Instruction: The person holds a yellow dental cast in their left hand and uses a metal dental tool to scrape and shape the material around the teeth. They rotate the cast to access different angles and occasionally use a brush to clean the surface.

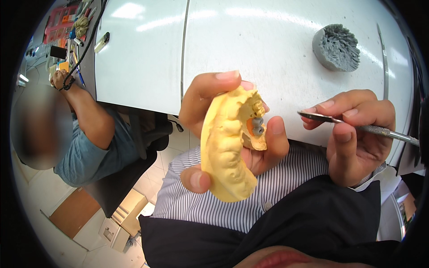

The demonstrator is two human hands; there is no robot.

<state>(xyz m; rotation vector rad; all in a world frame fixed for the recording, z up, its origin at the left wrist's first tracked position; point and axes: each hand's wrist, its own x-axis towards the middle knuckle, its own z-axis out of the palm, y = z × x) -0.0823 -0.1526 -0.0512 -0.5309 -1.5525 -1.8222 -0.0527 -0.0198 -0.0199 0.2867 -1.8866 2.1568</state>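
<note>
My left hand (205, 100) is wrapped round a yellow plaster dental model (225, 147), held tilted above my lap at the table's edge. On its inner side sit grey tooth-shaped pieces (258, 127), with an orange patch (250, 126) beside them. To the right, my right hand (357, 134) grips a metal dental carving tool (380, 131) between thumb and fingers. The tool's flat, spoon-like tip (315, 116) points left toward the model and stays apart from it. My left palm is partly hidden behind the model.
A round grey wax block (336, 48) with a rough, gouged face rests on the white table (263, 40). Another thin metal tool (383, 58) lies at the far right. At left, another person (85, 129) sits by a bench with pens and a pink tray (58, 22).
</note>
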